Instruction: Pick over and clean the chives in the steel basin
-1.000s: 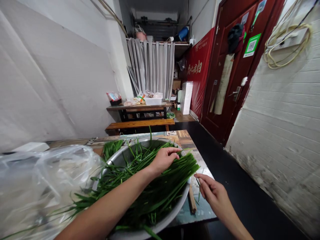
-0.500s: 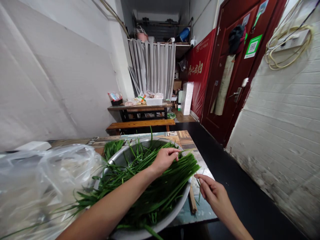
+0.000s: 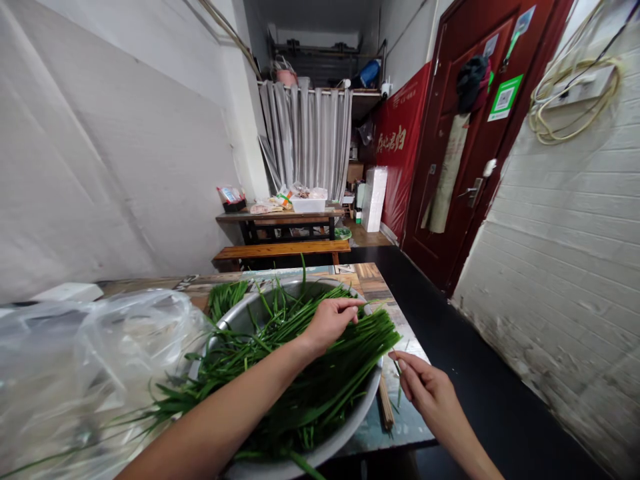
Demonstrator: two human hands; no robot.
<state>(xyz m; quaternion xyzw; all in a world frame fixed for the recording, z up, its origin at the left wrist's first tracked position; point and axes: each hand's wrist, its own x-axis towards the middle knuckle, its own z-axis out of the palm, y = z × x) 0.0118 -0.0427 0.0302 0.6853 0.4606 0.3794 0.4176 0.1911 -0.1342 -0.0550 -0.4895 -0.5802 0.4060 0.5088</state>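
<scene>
Mostly unsorted: long green chives fill round metal basin; left hand fingers pinch stalks, right hand fingers pinching one thin strand.

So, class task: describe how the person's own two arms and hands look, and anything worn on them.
Both arms are bare as far as the picture shows: no sleeves, gloves, watch or bracelet. The left hand and right hand carry no visible rings or markings, and both forearms are slim. The nails look short and unpainted.
</scene>
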